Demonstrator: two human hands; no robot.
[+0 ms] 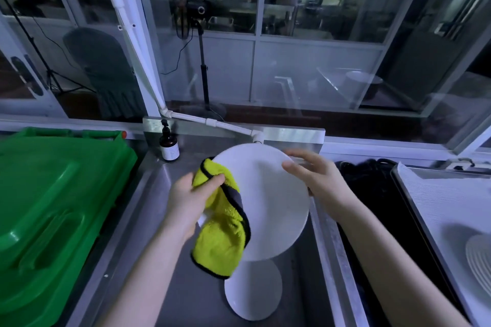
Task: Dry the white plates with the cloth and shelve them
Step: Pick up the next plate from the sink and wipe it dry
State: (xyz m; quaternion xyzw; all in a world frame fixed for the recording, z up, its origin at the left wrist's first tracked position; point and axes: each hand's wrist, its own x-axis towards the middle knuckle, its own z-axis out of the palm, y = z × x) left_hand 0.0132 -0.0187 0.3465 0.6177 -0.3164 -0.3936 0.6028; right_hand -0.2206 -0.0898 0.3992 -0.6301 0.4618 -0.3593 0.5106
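Note:
I hold a large white plate (268,194) tilted up over the steel sink. My right hand (310,172) grips its right rim, fingers curled over the front face. My left hand (191,194) grips a yellow-green cloth with a dark border (223,233) and presses it against the plate's left side; the cloth hangs down over the lower left of the plate. A second white plate (252,292) lies in the sink basin below, partly hidden by the cloth and the held plate.
A steel sink (148,220) sits between a green plastic bin lid (53,207) on the left and a white tray (451,207) with a ribbed plate (478,260) on the right. A dark pump bottle (168,145) stands at the sink's back left. Windows rise behind.

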